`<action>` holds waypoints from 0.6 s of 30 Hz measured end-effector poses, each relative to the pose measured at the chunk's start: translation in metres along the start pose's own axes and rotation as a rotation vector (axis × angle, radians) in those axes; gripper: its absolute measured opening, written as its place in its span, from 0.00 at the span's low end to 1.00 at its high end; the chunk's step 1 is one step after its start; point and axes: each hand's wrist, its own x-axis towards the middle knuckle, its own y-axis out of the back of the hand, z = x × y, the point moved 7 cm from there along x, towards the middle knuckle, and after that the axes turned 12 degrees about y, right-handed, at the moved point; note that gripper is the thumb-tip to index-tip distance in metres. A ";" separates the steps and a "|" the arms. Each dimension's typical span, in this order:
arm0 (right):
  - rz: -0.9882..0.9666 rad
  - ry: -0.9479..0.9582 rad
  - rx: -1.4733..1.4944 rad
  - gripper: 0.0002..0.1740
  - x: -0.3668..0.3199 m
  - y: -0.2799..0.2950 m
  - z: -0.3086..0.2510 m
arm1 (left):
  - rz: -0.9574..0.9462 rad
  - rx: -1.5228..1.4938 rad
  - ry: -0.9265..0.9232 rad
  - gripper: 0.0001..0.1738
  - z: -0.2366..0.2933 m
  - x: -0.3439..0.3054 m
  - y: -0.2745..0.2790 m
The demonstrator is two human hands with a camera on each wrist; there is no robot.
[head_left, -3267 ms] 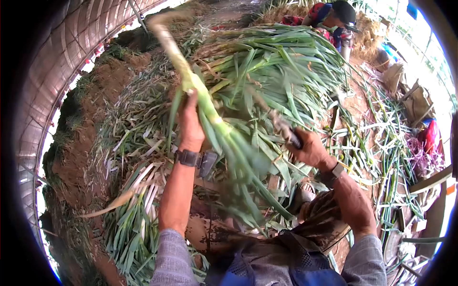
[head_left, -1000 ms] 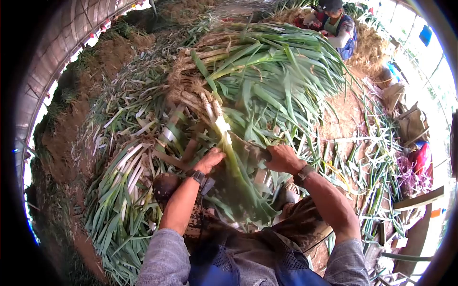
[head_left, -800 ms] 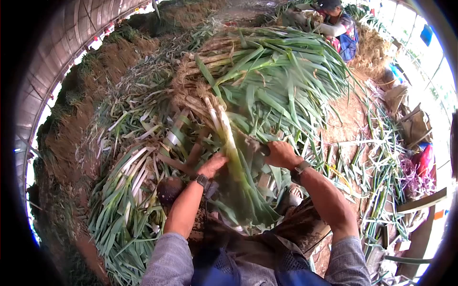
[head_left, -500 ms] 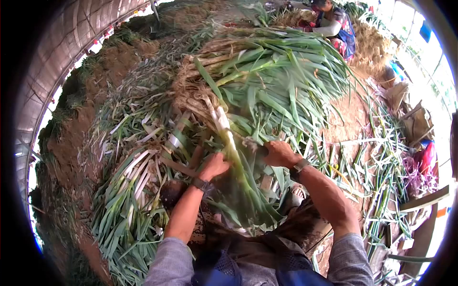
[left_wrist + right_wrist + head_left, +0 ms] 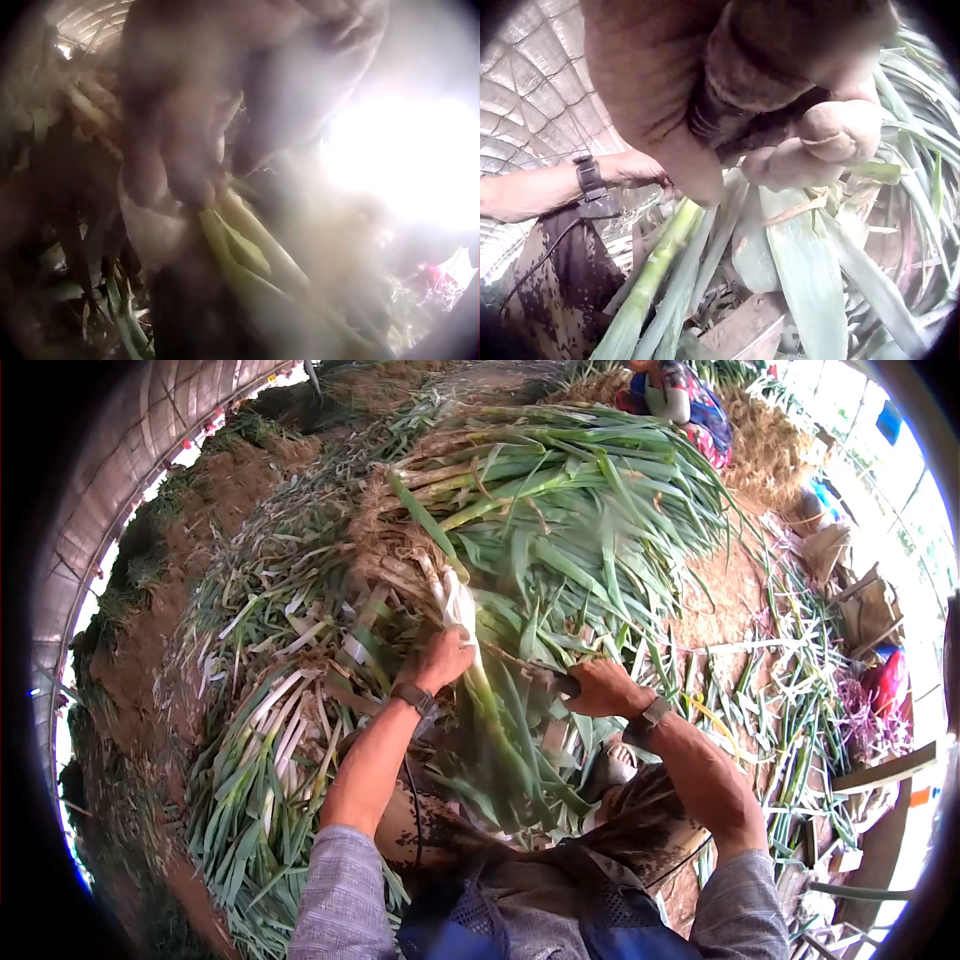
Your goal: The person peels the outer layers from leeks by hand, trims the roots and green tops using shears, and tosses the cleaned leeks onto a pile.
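A leek lies pointing away from the body, white stem at the far end and green leaves toward the knees. My left hand pinches its pale stem; in the left wrist view the bent fingers press on a whitish layer beside the yellow-green stalk. To the right, my right hand grips a knife by its dark handle, and the dirty blade reaches left to the stem. In the right wrist view the fingers curl round that handle, above the leaves.
A big heap of untrimmed leeks lies ahead, roots to the left. Cleaned leeks are piled at the left. Leaf scraps litter the right side. Another person is at the back right. A wooden bar juts in from the right.
The leek, held up in the air in the oldest frame, is now low between the knees. My left hand has lately moved up along it to the white stem. The knife stays at its right side.
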 end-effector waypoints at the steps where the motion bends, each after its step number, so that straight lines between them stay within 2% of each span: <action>1: -0.003 -0.006 0.000 0.18 -0.003 0.002 -0.001 | 0.051 0.046 0.023 0.16 0.001 0.003 0.002; 3: -0.122 0.104 -0.019 0.20 -0.006 0.000 -0.013 | 0.071 0.120 0.078 0.17 0.005 0.012 0.005; 6: -0.143 0.083 0.028 0.23 -0.014 0.004 -0.024 | 0.097 0.213 0.186 0.21 0.011 0.023 0.018; 10: -0.131 0.032 0.032 0.23 -0.018 0.012 -0.025 | 0.001 0.300 0.303 0.22 0.019 0.040 0.017; 12: -0.093 0.040 0.047 0.22 -0.017 0.010 -0.018 | 0.013 0.315 0.344 0.22 0.022 0.047 0.018; 14: 0.040 -0.047 0.015 0.20 -0.013 0.017 -0.007 | -0.007 0.310 0.339 0.22 0.023 0.044 0.019; 15: 0.151 -0.040 0.091 0.18 -0.016 0.037 -0.018 | -0.050 0.281 0.363 0.22 0.007 0.052 0.008; 18: 0.178 -0.070 0.083 0.17 -0.005 0.035 -0.010 | -0.102 0.218 0.411 0.21 0.016 0.025 0.008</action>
